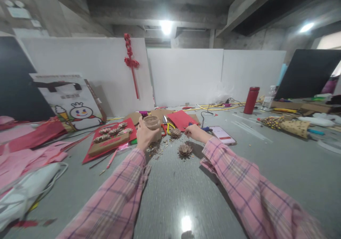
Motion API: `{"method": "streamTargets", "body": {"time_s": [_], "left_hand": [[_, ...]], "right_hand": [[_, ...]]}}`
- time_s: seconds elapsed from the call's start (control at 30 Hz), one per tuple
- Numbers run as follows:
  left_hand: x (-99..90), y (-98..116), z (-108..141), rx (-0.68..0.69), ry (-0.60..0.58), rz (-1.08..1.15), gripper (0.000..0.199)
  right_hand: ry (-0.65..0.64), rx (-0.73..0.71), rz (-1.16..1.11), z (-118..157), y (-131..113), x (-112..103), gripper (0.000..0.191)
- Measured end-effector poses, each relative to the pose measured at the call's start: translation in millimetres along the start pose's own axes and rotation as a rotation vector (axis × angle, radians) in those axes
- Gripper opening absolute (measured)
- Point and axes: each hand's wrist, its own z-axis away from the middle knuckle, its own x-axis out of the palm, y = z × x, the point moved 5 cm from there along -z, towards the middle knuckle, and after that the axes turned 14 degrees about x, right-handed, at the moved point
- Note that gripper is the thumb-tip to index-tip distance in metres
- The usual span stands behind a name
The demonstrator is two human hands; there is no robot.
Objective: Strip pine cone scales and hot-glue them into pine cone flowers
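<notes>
My left hand [146, 136] is wrapped round a wide, see-through jar [155, 123] with a brownish tint, standing over the table. My right hand [198, 133] hovers above the table with its fingers pinched together; what they hold, if anything, is too small to make out. Just below it lies a brown pine cone slice [185, 150], opened like a flower. Another pine cone slice [175, 133] sits between the two hands. Behind my right hand a dark blue tool [206, 128] is partly hidden. Small brown crumbs [156, 150] are scattered below the jar.
Red paper [181, 119] and yellow-handled pliers [169, 127] lie behind the pine cones. A red board [89, 156] bearing several pine cone flowers is at left, a phone [223, 135] at right. Farther right stand a red flask [251, 101] and a water bottle [268, 99].
</notes>
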Motion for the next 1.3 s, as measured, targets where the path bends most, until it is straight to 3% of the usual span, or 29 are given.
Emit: {"method": "streamTargets", "body": {"time_s": [0.37, 0.5, 0.7, 0.8, 0.9, 1.03, 1.13, 1.3], "left_hand": [[10.1, -3, 3, 0.011, -0.069, -0.113, 0.093], [3.9, 15, 5, 0.181, 0.005, -0.223, 0.090], [4.1, 56, 10, 0.505, -0.001, -0.238, 0.070], [16.9, 75, 23, 0.673, -0.050, -0.195, 0.053], [34.5, 83, 40, 0.726, -0.107, -0.125, 0.043], [53.5, 79, 59, 0.645, -0.179, 0.072, 0.035], [61.3, 72, 63, 0.487, -0.204, 0.299, 0.030], [73.2, 65, 61, 0.269, -0.329, 0.571, 0.019]], "right_hand": [[-0.034, 0.033, -0.026, 2, 9, 15, 0.020], [0.003, 0.051, -0.120, 1, 14, 15, 0.018], [0.215, 0.092, -0.390, 4, 21, 12, 0.008], [0.396, 0.115, -0.535, 17, 23, 14, 0.007], [0.505, 0.127, -0.573, 32, 23, 20, 0.008], [0.506, 0.106, -0.594, 43, 21, 26, 0.009], [0.466, 0.085, -0.681, 43, 18, 26, 0.006], [0.346, 0.065, -0.793, 42, 11, 28, 0.025]]}}
